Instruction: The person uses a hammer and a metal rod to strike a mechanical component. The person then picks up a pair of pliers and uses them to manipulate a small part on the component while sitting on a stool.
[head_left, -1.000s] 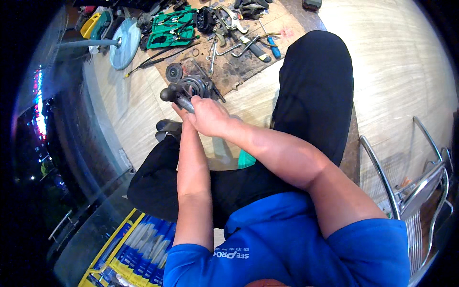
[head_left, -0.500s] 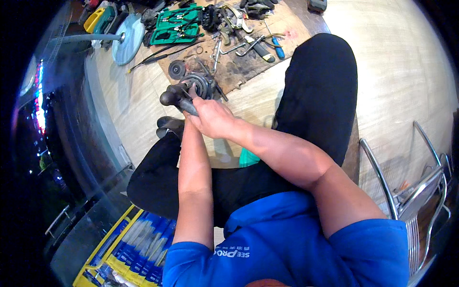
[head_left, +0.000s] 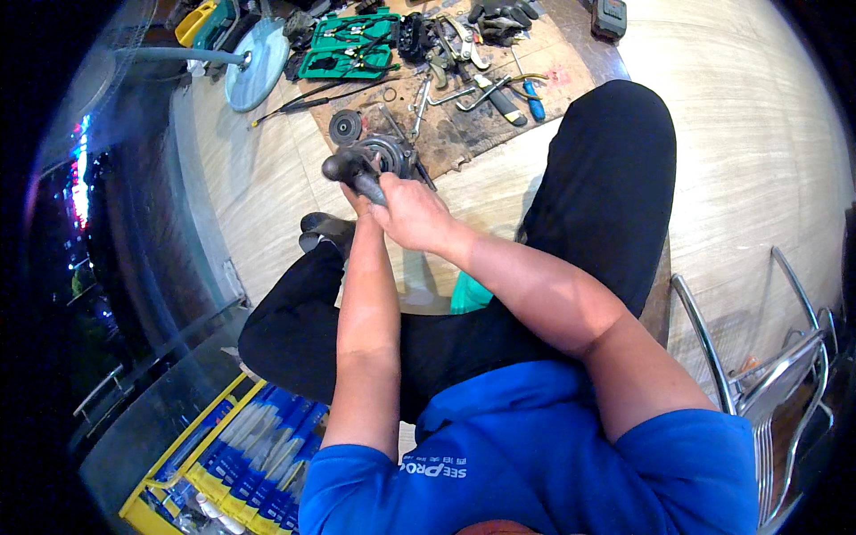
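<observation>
R hand [head_left: 415,212] clenched round the shaft of a dark metal tool w/ rounded head [head_left: 360,178], head pointing up-left, off the board's near-L corner. L hand [head_left: 356,198] mostly hidden under tool & R hand; can't tell if its grip is clasping anything. Round ringed metal part [head_left: 390,153] just beyond tool, at near-L corner of the stained board [head_left: 468,138]; can't tell if it's resting there or lifted. Small dark disc [head_left: 345,127] just beside it, by board's L edge. Green tool case [head_left: 350,46] lies open toward far-L corner. Nr board's near edge, R side: blue-handled screwdriver [head_left: 535,102] next to yellow/black-handled tool [head_left: 507,109]. Wrench [head_left: 422,109] btwn these & disc. Dark gloves [head_left: 505,12] at far edge.
</observation>
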### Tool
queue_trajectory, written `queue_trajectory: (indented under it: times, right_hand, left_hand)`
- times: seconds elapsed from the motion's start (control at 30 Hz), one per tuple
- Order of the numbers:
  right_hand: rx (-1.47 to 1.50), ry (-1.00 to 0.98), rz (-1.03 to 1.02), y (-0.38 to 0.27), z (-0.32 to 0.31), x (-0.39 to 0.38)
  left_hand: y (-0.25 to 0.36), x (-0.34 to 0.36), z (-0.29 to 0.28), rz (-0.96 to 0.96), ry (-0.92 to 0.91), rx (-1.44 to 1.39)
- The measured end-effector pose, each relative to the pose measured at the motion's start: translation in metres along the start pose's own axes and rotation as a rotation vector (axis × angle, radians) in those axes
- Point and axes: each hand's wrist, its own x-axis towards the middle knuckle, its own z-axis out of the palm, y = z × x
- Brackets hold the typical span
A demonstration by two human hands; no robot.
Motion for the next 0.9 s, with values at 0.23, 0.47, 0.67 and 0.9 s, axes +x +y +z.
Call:
queue_trajectory:
  times: [0.23,0.47,0.67,0.9]
  right_hand:
    - [0.017,0.058,-0.001,0.008,-0.005,-0.003]
    - [-0.044,0.054,0.003,0.016,-0.006,0.000]
    - [-0.029,0.038,-0.065,0.008,-0.005,-0.001]
    - [-0.049,0.049,-0.033,0.024,-0.005,-0.007]
  left_hand:
    - [-0.014,0.004,0.010,-0.022,0.013,-0.166]
    - [-0.006,0.007,0.001,-0.043,0.044,-0.139]
    - [0.001,0.002,0.013,0.076,0.061,0.119]
    - [0.020,-0.019,0.055,-0.014,-0.088,0.361]
